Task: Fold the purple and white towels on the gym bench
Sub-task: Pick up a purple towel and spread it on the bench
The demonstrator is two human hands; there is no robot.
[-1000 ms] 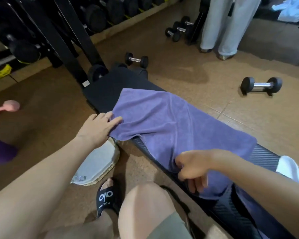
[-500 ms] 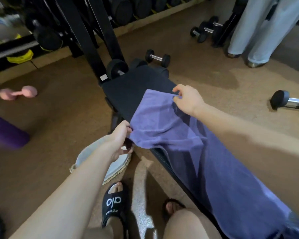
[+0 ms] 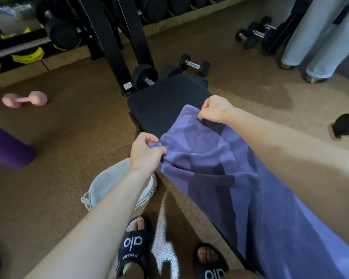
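Lengthwise along the black padded surface [image 3: 165, 101] lies the purple towel [image 3: 240, 188], covering most of it and running out of view at the lower right, with only the far end of the padding left bare. Its cloth is rumpled, with soft folds and shadowed creases across the middle. The left hand [image 3: 146, 153] grips the near corner of the towel's far end, fingers curled shut with the cloth bunched and pinched in the grip at the surface's near edge. The right hand [image 3: 213, 108] grips the far corner of the same end, closed into a fist on the hem, which is lifted a little off the padding. Both forearms reach in from the bottom and right of the view. No white towel can be made out.

Just beside the left wrist, on the brown floor, sits a pale round basket [image 3: 111, 184], partly hidden by the forearm. Below it stand two feet in black slides [image 3: 132, 245] with white lettering. Beyond the surface's far end rise black rack uprights [image 3: 117, 37], with a black dumbbell [image 3: 194, 64] on the floor near them. A pink dumbbell [image 3: 24, 99] and a purple roll [image 3: 7, 148] lie at the left. At the upper right stands another person in pale wide trousers [image 3: 318, 37].
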